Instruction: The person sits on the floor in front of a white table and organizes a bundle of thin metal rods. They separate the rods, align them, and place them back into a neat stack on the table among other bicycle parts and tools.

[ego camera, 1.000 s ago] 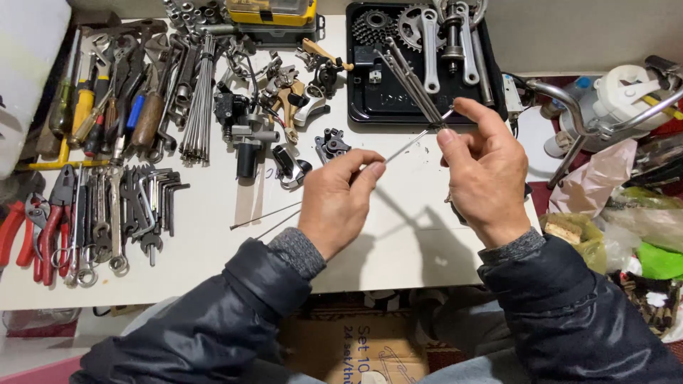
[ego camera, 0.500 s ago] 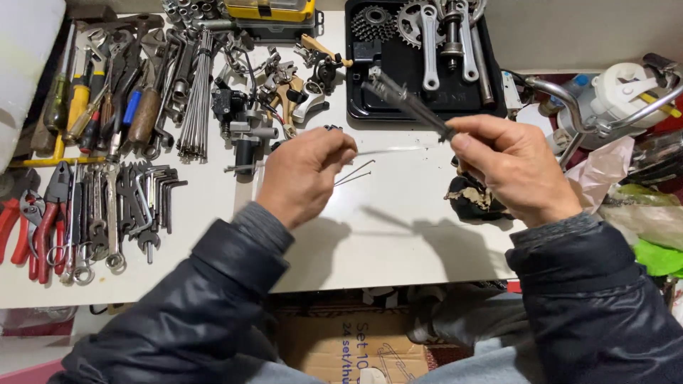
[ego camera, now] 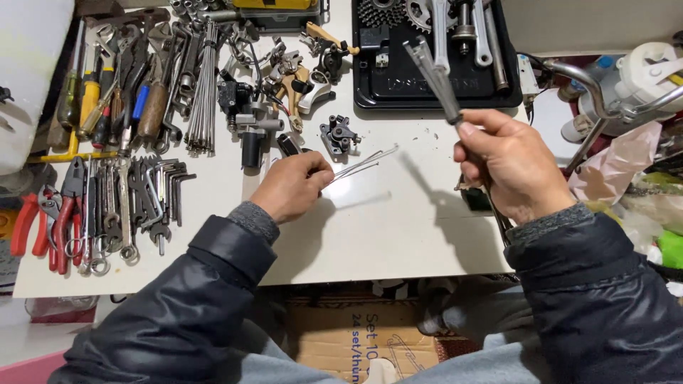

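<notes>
- Because the white worktable (ego camera: 398, 242) serves as the laying-out surface, tools sit in sorted groups along its far and left sides, and the person works in the bare middle area.
- Along the far edge, one black tray (ego camera: 388, 89) keeps drivetrain parts together: two toothed sprockets or chainrings are visible at its top, with at least two crank arms beside them; the exact count is cut off by the frame edge.
- At the left, wrenches and hex keys (ego camera: 153, 188) lie in a parallel row, handles toward the person, presumably for quick selection; they overlap too much to count.
- Two red-handled pliers (ego camera: 43, 220) rest at the table's left end.
- One bundle of spokes (ego camera: 203, 89) lies lengthwise near the tools; the individual rods are too many to count.
- One small black caliper-like part (ego camera: 338, 134) sits just beyond the left hand.
- The right hand (ego camera: 509, 163) is raised above the table's right side, its fingers wrapped tightly around the lower end of one slim grey rod-shaped tool (ego camera: 430, 71), which tilts up and away, over the tray.
- The left hand (ego camera: 292, 186) rests on the table, fingertips pressed together in a pinch on the near ends of thin wire rods (ego camera: 363, 162); about three show, fanning out flat toward the right.
</notes>
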